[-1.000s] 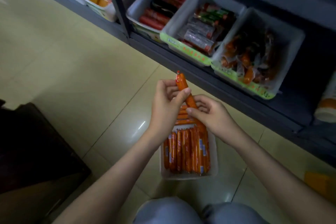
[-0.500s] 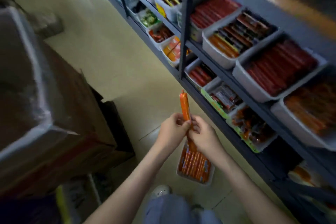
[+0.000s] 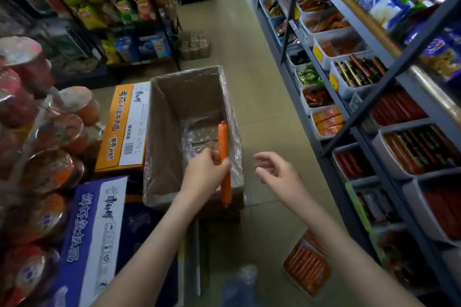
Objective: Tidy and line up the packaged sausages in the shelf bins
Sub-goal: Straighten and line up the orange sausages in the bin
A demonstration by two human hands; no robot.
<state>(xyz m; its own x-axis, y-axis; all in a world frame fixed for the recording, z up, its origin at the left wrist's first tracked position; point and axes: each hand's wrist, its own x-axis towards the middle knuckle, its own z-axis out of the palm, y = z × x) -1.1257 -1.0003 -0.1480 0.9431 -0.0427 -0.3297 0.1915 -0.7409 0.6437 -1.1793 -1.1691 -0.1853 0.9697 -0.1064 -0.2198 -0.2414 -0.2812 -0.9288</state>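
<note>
The left hand [image 3: 207,172] grips one long orange plastic-wrapped sausage [image 3: 223,157] upright over a plastic-lined open cardboard box [image 3: 159,132], seemingly to discard it. The right hand [image 3: 277,172] hovers beside, fingers loose, holding nothing.

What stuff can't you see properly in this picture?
Head view:
- The floor tray of sausages: the right forearm covers part of it.
- The orange sausage: the left hand wraps its middle.
- The cardboard box bottom: crinkled plastic hides what lies there.
- The sealed cups at left: blurred, labels unreadable.
</note>
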